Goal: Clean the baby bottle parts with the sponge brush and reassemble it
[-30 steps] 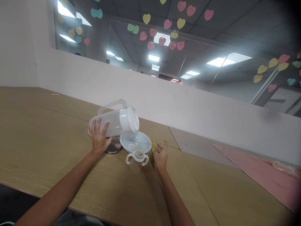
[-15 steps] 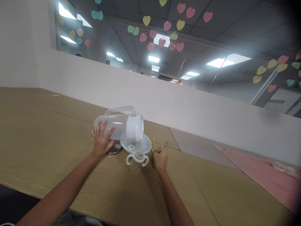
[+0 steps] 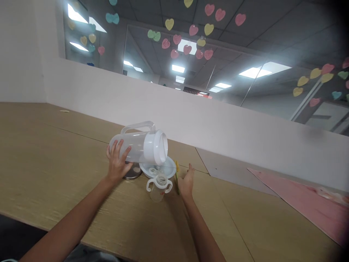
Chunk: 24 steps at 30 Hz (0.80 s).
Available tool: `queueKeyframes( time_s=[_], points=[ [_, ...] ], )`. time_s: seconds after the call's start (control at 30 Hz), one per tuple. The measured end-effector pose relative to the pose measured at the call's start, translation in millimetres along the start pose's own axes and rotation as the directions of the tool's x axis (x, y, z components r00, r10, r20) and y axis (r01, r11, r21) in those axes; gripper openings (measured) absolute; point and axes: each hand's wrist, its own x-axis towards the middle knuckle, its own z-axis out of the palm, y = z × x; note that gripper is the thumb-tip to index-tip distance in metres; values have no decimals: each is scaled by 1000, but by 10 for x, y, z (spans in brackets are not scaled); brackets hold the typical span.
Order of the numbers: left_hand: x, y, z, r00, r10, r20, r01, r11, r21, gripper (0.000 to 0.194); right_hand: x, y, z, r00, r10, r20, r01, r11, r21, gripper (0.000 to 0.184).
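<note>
My left hand (image 3: 117, 160) grips the body of a clear plastic pitcher (image 3: 133, 146) with a white lid (image 3: 156, 147) and a handle on its upper side. The pitcher lies tilted almost level, lid to the right, over a pale blue plate (image 3: 171, 168). In front of the plate stands a clear baby bottle (image 3: 157, 193) with two white handles and no top on it; a small clear nipple-like piece (image 3: 153, 171) lies on the plate. My right hand (image 3: 186, 183) is open beside a thin yellow-and-green stick-like thing (image 3: 177, 168); whether it touches that is unclear.
A round metal dish or lid (image 3: 133, 171) sits partly under the pitcher. To the right lies a pink sheet (image 3: 300, 196) on the wooden table (image 3: 54, 167). A low white wall (image 3: 136, 96) with glass above bounds the back.
The pitcher has turned slightly in my left hand, so its lid faces more toward me. My right hand's fingers have shifted and spread a little near the yellow-and-green thing.
</note>
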Motion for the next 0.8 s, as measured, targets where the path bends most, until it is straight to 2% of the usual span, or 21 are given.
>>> queueKeyframes(
  time_s=[0.13, 0.27, 0.4, 0.53, 0.8],
  points=[
    [13, -2, 0, 998, 54, -25, -55, 997, -54, 84, 6, 11, 35, 999, 43, -21, -43, 999, 21, 74],
    [14, 12, 1, 997, 72, 1, -72, 995, -64, 84, 11, 4, 34, 999, 45, 5, -45, 998, 35, 72],
    [24, 18, 1, 995, 97, -11, -97, 993, -66, 86, 17, -58, 8, 996, 88, -17, -87, 994, 69, 66],
    [43, 18, -9, 994, 108, -12, -108, 991, -82, 90, 19, -150, -33, 990, 136, -28, -132, 986, 101, 74],
    [27, -10, 9, 984, 179, -19, -180, 977, -113, 90, 17, -235, -77, 988, 156, -4, -155, 981, 114, 85]
  ],
)
